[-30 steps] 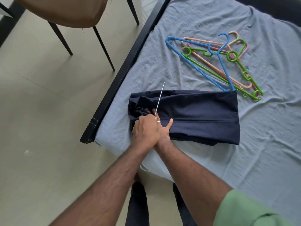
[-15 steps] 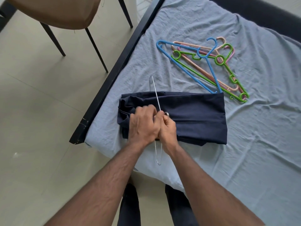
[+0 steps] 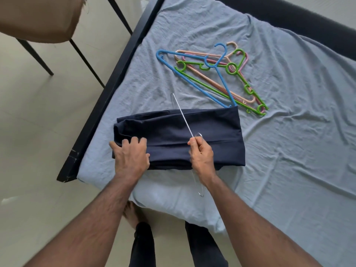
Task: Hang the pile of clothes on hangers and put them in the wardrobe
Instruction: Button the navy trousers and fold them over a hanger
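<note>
A folded dark navy garment (image 3: pixel 202 130) lies on the bed near its front corner. My right hand (image 3: pixel 201 157) grips a thin silver wire hanger (image 3: pixel 183 118) near its hook, over the middle of the garment; the wire runs up past the garment's far edge and down under my wrist. My left hand (image 3: pixel 131 155) rests on the garment's left end, fingers curled over the fabric there. Beyond the garment lies a pile of plastic hangers (image 3: pixel 217 74): blue, green, beige and pink.
The bed has a wrinkled grey-blue sheet (image 3: pixel 289 151) and a black frame (image 3: pixel 107 105) along its left side. A brown chair (image 3: pixel 38 18) with black legs stands on the pale tiled floor at the upper left. My legs stand at the bed's front edge.
My hands were together at the garment's left end; now the right hand has moved right along the garment with the wire hanger, and the left hand stays on the left end.
</note>
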Motion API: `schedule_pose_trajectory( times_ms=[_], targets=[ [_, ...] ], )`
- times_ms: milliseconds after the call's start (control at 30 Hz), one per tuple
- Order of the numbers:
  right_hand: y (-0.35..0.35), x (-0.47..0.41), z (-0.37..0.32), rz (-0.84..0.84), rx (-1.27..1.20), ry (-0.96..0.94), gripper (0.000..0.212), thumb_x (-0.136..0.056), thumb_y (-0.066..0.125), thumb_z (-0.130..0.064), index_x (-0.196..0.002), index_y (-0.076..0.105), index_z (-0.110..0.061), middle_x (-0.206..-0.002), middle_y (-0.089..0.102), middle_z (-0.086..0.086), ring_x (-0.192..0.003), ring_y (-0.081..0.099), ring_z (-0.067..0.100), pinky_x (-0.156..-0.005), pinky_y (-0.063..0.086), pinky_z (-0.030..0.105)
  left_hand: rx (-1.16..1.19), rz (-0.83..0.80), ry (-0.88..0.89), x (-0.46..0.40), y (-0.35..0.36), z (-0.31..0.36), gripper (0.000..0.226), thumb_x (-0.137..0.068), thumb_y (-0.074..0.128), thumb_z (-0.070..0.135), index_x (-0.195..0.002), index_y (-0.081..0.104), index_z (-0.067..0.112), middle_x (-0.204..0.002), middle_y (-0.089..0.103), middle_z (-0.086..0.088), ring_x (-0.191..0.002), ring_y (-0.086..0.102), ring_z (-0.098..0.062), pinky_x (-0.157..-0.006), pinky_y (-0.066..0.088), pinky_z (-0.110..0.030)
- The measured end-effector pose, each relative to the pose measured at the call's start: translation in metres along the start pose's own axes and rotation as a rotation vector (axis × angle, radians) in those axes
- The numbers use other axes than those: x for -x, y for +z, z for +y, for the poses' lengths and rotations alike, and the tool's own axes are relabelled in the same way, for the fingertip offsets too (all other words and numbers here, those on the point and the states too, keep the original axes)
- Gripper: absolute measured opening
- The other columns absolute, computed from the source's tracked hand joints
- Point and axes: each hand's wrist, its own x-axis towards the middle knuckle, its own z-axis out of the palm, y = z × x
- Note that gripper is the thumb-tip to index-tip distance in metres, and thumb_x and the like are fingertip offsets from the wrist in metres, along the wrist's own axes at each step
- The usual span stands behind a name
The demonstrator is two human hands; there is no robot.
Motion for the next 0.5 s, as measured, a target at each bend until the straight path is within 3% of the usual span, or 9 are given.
schedule_pose_trajectory(
  times_ms=[67, 200, 267, 333, 400, 500],
  targets=[
    [0.001, 0.001, 0.000, 0.023, -0.011, -0.006, 0.037, -0.098, 0.053, -0.044, -0.076, 0.043, -0.016, -0.060, 0.029, -0.010, -0.055, 0.025, 0.015, -0.052, 0.027, 0.038, 0.095, 0.049, -0.043, -0.002, 0.003, 0.002, 0.035, -0.087, 0.069, 0.039, -0.116, 0.056, 0.024, -0.105, 0.058, -0.005, -0.095, 0.058, -0.028, -0.085, 0.041, -0.050],
    [-0.008, -0.003, -0.007, 0.112, -0.011, -0.024, 0.037, -0.102, 0.055, -0.033, -0.068, 0.046, -0.023, -0.052, 0.033, -0.015, -0.052, 0.027, 0.009, -0.055, 0.029, 0.034, 0.208, -0.034, -0.117, -0.001, 0.024, -0.017, 0.040, -0.096, 0.051, 0.016, -0.134, 0.050, 0.027, -0.110, 0.048, -0.009, -0.098, 0.049, -0.028, -0.082, 0.044, -0.048],
    [-0.010, -0.005, -0.014, 0.096, -0.006, -0.063, 0.037, -0.103, 0.055, -0.032, -0.068, 0.049, -0.022, -0.050, 0.036, -0.017, -0.051, 0.029, 0.005, -0.056, 0.029, 0.031, 0.285, -0.128, -0.108, -0.002, 0.030, -0.032, 0.047, -0.101, 0.043, 0.019, -0.147, 0.039, 0.028, -0.118, 0.047, -0.011, -0.108, 0.046, -0.029, -0.085, 0.044, -0.049],
    [-0.010, -0.003, -0.022, 0.068, -0.013, -0.093, 0.036, -0.104, 0.054, -0.031, -0.069, 0.051, -0.022, -0.050, 0.035, -0.016, -0.050, 0.029, 0.005, -0.056, 0.029, 0.030, 0.307, -0.183, -0.159, -0.004, 0.027, -0.037, 0.044, -0.103, 0.042, 0.026, -0.146, 0.035, 0.026, -0.126, 0.046, -0.011, -0.117, 0.045, -0.030, -0.092, 0.041, -0.054],
    [-0.009, 0.000, -0.033, 0.032, -0.002, -0.130, 0.035, -0.104, 0.054, -0.031, -0.071, 0.054, -0.021, -0.051, 0.033, -0.013, -0.050, 0.028, 0.009, -0.054, 0.029, 0.030, 0.216, -0.175, -0.227, -0.005, 0.020, -0.032, 0.044, -0.100, 0.048, 0.032, -0.141, 0.036, 0.023, -0.133, 0.043, -0.013, -0.123, 0.041, -0.031, -0.096, 0.036, -0.058],
    [-0.007, 0.008, -0.048, -0.010, 0.034, -0.182, 0.033, -0.104, 0.055, -0.031, -0.073, 0.057, -0.021, -0.050, 0.034, -0.010, -0.049, 0.030, 0.009, -0.053, 0.030, 0.029, 0.115, -0.102, -0.173, -0.003, 0.008, -0.021, 0.059, -0.089, 0.059, 0.031, -0.142, 0.034, 0.026, -0.138, 0.035, -0.013, -0.124, 0.036, -0.030, -0.095, 0.034, -0.056]
  ],
)
